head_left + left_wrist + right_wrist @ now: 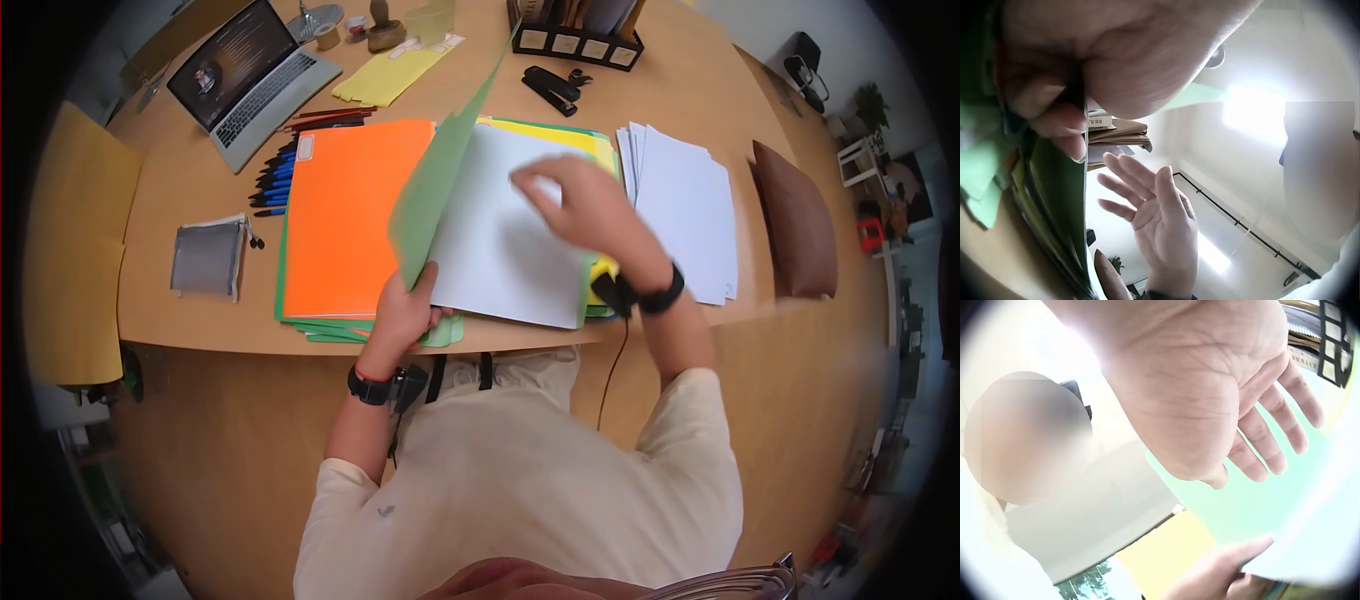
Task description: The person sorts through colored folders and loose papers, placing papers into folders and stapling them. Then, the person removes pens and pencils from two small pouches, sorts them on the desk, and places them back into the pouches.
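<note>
A green folder (428, 195) stands half open in front of the person, its cover raised and tilted in the head view. White paper (500, 265) lies in its opened right side. The left hand (403, 308) grips the folder's lower edge near the fold, thumb on top and fingers curled underneath, as the left wrist view also shows. Over the paper hovers the right hand (585, 205), holding nothing; its fingers (1266, 440) are spread and loosely straight in the right wrist view. Beneath the opened folder, yellow and green folders (606, 150) show at the edges.
To the left, an orange folder (350, 220) tops another stack, beside blue pens (272, 188) and a zip pouch (208, 257). White sheets (690, 215) lie right, near a brown case (797, 225). Farther back are a laptop (255, 90), stapler (550, 90) and black organizer (577, 45).
</note>
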`<state>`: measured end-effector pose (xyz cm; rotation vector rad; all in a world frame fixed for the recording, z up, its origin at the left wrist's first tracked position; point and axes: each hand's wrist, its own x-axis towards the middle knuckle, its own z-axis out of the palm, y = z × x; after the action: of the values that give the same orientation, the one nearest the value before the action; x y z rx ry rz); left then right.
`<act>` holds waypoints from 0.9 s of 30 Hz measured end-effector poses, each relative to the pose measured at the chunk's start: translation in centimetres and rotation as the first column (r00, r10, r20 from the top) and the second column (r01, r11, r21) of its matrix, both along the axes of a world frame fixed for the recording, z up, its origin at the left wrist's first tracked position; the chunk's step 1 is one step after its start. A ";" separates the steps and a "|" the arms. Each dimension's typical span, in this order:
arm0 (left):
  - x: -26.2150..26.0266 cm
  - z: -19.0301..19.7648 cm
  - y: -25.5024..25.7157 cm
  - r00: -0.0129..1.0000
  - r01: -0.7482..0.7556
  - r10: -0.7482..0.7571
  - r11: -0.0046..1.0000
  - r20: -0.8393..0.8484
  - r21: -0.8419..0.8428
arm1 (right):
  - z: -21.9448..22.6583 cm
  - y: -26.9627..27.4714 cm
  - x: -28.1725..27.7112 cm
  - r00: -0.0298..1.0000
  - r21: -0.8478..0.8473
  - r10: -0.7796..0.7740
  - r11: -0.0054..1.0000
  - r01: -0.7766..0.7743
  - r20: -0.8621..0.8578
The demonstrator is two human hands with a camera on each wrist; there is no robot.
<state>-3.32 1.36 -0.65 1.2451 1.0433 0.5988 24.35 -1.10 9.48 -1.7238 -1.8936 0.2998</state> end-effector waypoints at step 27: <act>-0.8 -0.1 -0.5 0.996 0.016 -0.014 1.000 -0.091 0.022 | -5.9 23.9 5.0 0.611 -0.114 -0.409 0.880 0.462 -0.678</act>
<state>-4.11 0.83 -0.73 1.3083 1.1043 0.5482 29.39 22.82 3.62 -1.6414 -0.8926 0.5749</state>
